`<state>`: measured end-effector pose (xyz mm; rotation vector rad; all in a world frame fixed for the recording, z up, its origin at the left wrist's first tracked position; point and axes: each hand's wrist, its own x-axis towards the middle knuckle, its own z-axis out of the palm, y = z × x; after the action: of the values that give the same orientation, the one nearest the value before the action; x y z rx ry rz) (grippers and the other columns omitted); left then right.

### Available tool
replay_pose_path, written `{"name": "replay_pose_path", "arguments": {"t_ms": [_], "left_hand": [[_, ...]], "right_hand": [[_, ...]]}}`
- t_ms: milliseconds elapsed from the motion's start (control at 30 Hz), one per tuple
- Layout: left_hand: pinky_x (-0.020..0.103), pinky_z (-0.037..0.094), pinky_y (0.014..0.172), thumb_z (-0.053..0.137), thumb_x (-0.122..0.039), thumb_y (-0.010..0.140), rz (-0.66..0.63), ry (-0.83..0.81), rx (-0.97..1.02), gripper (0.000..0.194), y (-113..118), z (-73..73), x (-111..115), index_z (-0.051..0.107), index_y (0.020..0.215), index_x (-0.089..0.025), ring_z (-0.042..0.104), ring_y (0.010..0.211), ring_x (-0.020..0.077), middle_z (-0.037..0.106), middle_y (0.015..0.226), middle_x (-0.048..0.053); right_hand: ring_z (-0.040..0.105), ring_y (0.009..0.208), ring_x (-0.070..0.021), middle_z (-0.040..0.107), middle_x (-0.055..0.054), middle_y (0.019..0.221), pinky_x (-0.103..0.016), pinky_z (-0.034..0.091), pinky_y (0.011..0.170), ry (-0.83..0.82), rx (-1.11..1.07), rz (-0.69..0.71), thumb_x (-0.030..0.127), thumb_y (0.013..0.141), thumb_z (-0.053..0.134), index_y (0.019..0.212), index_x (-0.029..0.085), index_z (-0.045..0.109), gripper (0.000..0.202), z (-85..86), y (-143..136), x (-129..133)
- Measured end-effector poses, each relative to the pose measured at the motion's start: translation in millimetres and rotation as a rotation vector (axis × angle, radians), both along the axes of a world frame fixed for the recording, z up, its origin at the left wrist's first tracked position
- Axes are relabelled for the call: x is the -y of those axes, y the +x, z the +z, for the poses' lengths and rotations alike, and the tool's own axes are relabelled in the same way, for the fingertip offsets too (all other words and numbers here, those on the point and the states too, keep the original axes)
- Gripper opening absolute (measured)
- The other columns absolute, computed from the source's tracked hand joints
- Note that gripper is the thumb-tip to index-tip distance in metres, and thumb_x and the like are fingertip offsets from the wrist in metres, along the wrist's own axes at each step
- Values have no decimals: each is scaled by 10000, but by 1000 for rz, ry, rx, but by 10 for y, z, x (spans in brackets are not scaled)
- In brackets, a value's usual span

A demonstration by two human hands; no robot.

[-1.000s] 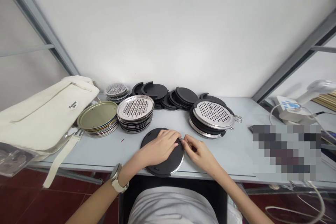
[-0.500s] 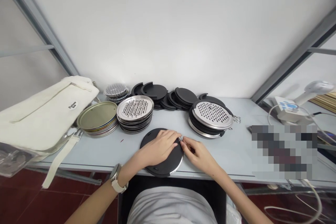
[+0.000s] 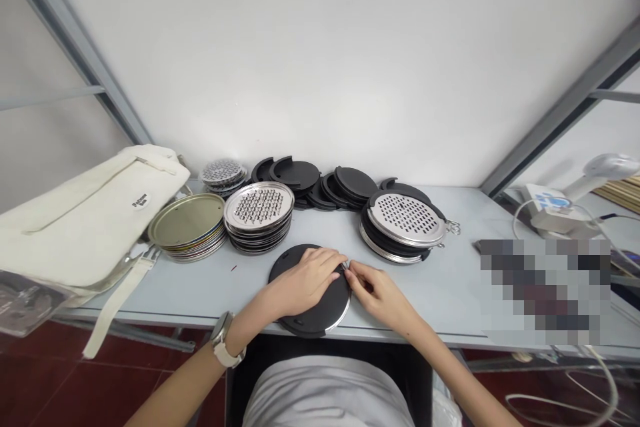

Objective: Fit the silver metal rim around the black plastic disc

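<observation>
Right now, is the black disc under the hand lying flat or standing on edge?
The disc lies flat on the table, its broad side up; the left hand rests across it, the right hand at its edge.

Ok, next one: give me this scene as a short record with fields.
left hand: laid on black round disc
left hand point; black round disc point
right hand: fingers pinched at thin metal wire, disc's right edge
left side: cream bag, olive-topped plate stack, grater-disc stack
right side: perforated metal disc topping a stack
back: black round holders near wall

Pale grey shirt (image 3: pixel 325 393), watch (image 3: pixel 221 328) with cream strap (image 3: pixel 231 353)
</observation>
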<state>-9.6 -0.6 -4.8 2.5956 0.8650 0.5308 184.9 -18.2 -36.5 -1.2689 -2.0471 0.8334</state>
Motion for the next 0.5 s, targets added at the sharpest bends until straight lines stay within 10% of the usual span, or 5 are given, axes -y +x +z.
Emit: {"name": "replay_pose_path", "arguments": {"t_ms": [500], "left_hand": [[390,373,1043,408,-182,959,58,-44,48,307,-26,6,3,418,1263,-217,441,1218,204,458,1298,77]], "right_hand": [[337,521,-108,348,60,565,-245,262,504,5,-6,0,333,945,362,665,214,342,305,7,7,2]]}}
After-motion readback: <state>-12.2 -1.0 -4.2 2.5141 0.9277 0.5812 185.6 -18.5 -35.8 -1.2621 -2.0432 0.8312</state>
